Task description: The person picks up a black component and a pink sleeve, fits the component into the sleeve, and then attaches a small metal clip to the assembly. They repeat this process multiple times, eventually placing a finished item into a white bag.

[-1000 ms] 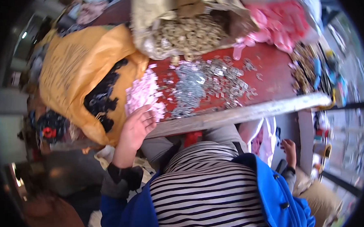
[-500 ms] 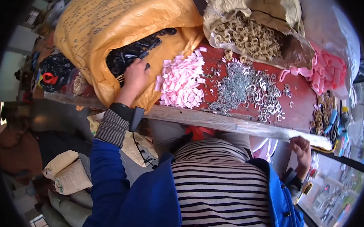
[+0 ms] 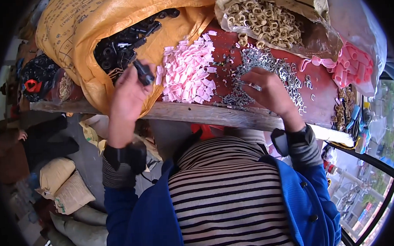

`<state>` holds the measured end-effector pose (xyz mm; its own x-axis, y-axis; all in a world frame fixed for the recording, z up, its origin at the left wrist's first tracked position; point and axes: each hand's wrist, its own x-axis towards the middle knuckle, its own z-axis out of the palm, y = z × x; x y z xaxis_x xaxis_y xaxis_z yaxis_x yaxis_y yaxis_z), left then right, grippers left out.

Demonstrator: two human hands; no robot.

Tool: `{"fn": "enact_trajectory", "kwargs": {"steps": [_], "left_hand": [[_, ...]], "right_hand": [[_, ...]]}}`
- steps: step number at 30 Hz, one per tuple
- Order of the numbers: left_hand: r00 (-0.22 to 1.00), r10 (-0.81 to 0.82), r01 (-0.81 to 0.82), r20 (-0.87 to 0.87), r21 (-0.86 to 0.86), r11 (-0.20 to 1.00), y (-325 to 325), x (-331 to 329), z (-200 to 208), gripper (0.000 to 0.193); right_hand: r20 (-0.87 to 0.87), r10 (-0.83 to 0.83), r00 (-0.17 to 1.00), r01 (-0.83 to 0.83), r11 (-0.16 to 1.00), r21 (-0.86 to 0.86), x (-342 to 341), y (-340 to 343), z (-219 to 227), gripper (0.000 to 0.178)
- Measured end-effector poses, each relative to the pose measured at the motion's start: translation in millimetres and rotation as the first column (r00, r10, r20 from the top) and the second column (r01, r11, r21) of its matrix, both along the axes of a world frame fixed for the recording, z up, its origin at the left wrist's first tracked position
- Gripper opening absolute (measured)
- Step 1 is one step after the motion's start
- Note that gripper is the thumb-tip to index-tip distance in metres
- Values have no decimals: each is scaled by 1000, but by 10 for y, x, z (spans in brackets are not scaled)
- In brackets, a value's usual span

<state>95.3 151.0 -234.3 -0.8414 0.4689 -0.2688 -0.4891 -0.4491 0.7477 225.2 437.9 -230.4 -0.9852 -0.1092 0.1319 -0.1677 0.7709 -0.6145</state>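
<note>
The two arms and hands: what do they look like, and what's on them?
The left hand and right hand wear no gloves. Blue sleeves end in grey striped cuffs. Each wrist has a black band with a dark, boxy piece.

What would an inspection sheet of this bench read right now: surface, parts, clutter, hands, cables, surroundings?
Surface: red tabletop, partly covered; worn wooden front edge.
Parts: pink pieces heaped left of small grey metal pieces; silver hooks farther right; open orange sack of black parts at left.
Clutter: open sack of tan pieces toward the back; black plastic bag at far left.
Hands: left hand holds a black piece; right hand is at the grey metal pieces, grip unclear.
Cables: thin dark cord below the front edge.
Surroundings: filled sacks on the floor; window at right.
</note>
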Motion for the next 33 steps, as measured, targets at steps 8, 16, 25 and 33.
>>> {"fn": "enact_trajectory", "kwargs": {"steps": [8,16,25,33], "left_hand": [[916,-251,173,314,255,951,108,492,-109,34],[899,-348,273,267,282,920,230,537,-258,27],[881,-383,339,279,194,921,527,589,-216,24],[887,-374,341,271,163,926,627,575,-298,26]], "right_hand": [[-30,-35,999,43,947,319,-384,-441,-314,15],[-43,-63,997,76,873,481,-472,-479,-550,8],[-148,18,989,63,848,526,-455,-419,-575,5],[4,-40,999,40,981,-188,-314,-311,-239,11]]}}
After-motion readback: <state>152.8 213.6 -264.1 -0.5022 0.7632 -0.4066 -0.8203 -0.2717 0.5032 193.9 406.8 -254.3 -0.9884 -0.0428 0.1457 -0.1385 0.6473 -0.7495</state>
